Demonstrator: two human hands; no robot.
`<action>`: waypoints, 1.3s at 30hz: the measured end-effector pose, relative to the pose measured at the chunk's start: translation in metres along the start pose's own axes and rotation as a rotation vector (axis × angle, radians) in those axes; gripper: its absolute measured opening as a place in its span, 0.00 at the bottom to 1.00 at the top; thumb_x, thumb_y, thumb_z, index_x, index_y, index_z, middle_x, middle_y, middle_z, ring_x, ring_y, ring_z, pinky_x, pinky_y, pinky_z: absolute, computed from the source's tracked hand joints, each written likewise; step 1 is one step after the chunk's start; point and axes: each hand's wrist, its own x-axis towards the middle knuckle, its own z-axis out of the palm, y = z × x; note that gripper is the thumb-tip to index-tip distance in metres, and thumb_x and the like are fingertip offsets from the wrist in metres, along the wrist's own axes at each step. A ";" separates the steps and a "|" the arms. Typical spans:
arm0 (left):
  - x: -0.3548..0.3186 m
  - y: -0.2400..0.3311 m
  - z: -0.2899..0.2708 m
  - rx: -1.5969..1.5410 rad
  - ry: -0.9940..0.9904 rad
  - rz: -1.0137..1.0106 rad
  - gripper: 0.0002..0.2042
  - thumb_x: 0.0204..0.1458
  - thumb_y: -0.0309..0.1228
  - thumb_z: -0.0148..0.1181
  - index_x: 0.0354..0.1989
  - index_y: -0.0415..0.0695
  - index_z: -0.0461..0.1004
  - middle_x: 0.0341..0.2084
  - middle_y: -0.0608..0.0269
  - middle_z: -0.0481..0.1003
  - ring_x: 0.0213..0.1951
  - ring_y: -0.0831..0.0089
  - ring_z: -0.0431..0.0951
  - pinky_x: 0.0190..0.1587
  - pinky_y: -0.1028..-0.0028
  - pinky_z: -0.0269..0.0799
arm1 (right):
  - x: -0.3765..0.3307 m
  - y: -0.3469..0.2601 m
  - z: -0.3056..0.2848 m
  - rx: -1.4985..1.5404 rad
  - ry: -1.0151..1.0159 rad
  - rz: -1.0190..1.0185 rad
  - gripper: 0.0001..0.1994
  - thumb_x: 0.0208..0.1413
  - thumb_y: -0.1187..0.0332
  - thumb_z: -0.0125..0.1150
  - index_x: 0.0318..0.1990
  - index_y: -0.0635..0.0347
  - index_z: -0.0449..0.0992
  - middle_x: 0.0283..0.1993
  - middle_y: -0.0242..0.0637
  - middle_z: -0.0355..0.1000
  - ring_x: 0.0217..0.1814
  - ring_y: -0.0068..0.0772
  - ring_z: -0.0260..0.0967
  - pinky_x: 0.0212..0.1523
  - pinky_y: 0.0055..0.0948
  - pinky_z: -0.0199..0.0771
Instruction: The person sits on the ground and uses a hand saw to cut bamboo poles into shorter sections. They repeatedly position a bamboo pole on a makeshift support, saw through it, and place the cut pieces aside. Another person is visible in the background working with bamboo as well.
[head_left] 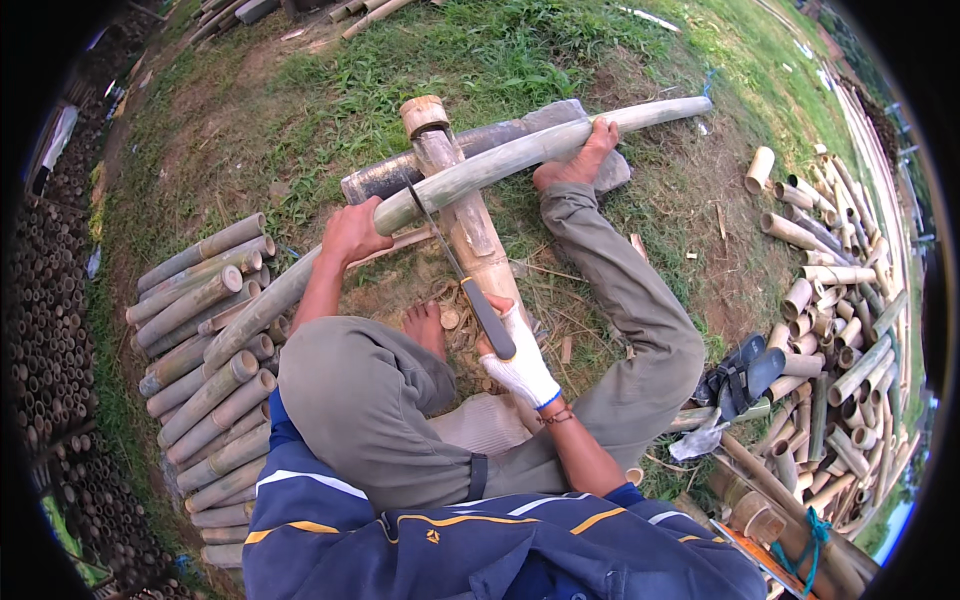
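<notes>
A long green bamboo pole (480,170) slants across in front of me, from the lower left up to the upper right. My bare left hand (354,232) is wrapped round it, left of the saw. In a white glove, my right hand (515,345) grips the dark handle of a hand saw (450,258). The saw's thin blade reaches up to the pole and lies against it just right of my left hand. Beneath the pole runs a bamboo post (470,225) with a notched upper end. My bare foot (580,158) presses on the pole farther right.
A dark thick log (385,178) lies crosswise behind the pole. Cut bamboo lengths (200,390) are stacked at left; more bamboo pieces (845,380) are heaped at right. Black sandals (740,378) rest beside that heap. A teal cord (812,545) wraps bamboo at lower right.
</notes>
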 end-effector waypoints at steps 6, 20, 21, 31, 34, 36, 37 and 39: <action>0.006 0.013 0.000 0.020 0.017 0.042 0.31 0.39 0.45 0.78 0.55 0.49 0.79 0.42 0.41 0.87 0.49 0.39 0.86 0.56 0.47 0.80 | 0.129 0.011 0.024 -0.002 0.082 -0.147 0.31 0.57 0.80 0.66 0.70 0.61 0.69 0.52 0.36 0.74 0.48 0.26 0.69 0.52 0.28 0.75; -0.133 -0.062 -0.044 0.093 0.079 0.118 0.34 0.42 0.37 0.82 0.58 0.45 0.73 0.41 0.45 0.85 0.47 0.41 0.86 0.48 0.45 0.81 | 0.020 0.144 0.003 -0.211 -0.106 -0.113 0.37 0.74 0.60 0.62 0.83 0.63 0.53 0.82 0.47 0.60 0.81 0.42 0.61 0.80 0.40 0.60; -0.112 -0.049 -0.051 0.101 0.081 0.195 0.34 0.42 0.36 0.82 0.59 0.45 0.74 0.41 0.46 0.85 0.47 0.42 0.86 0.48 0.45 0.81 | 0.032 0.215 -0.041 -0.218 -0.029 -0.074 0.39 0.80 0.53 0.53 0.87 0.61 0.45 0.89 0.48 0.49 0.89 0.45 0.50 0.87 0.42 0.50; -0.252 -0.275 -0.031 0.393 0.280 -0.317 0.35 0.42 0.26 0.77 0.64 0.50 0.76 0.57 0.55 0.79 0.65 0.54 0.77 0.70 0.52 0.70 | 0.032 0.199 -0.017 -0.041 0.043 -0.128 0.43 0.68 0.62 0.71 0.84 0.64 0.53 0.81 0.48 0.65 0.79 0.42 0.66 0.79 0.40 0.65; -0.279 -0.280 -0.008 0.313 0.376 -0.422 0.33 0.45 0.26 0.76 0.65 0.49 0.76 0.60 0.55 0.77 0.66 0.53 0.76 0.71 0.52 0.71 | 0.035 0.132 -0.018 0.074 0.067 -0.156 0.35 0.67 0.69 0.69 0.78 0.59 0.60 0.70 0.44 0.71 0.69 0.35 0.73 0.71 0.37 0.72; -0.289 -0.271 0.000 0.183 0.380 -0.480 0.32 0.47 0.26 0.76 0.65 0.49 0.77 0.62 0.55 0.76 0.66 0.53 0.76 0.71 0.52 0.71 | 0.025 0.059 -0.013 0.155 0.083 -0.075 0.29 0.68 0.73 0.66 0.73 0.58 0.64 0.57 0.39 0.75 0.55 0.28 0.76 0.59 0.34 0.78; -0.291 -0.269 0.001 0.140 0.373 -0.482 0.31 0.48 0.25 0.74 0.65 0.49 0.76 0.62 0.55 0.75 0.67 0.52 0.75 0.71 0.52 0.71 | 0.014 0.024 -0.019 0.215 0.076 -0.025 0.26 0.68 0.74 0.66 0.71 0.57 0.65 0.51 0.37 0.75 0.50 0.27 0.76 0.54 0.33 0.79; -0.278 -0.263 0.003 0.047 0.369 -0.457 0.30 0.51 0.22 0.70 0.66 0.49 0.76 0.63 0.55 0.75 0.68 0.52 0.74 0.70 0.51 0.71 | -0.007 -0.011 -0.043 0.352 0.057 0.015 0.22 0.70 0.76 0.66 0.66 0.57 0.68 0.42 0.32 0.73 0.43 0.27 0.74 0.50 0.34 0.81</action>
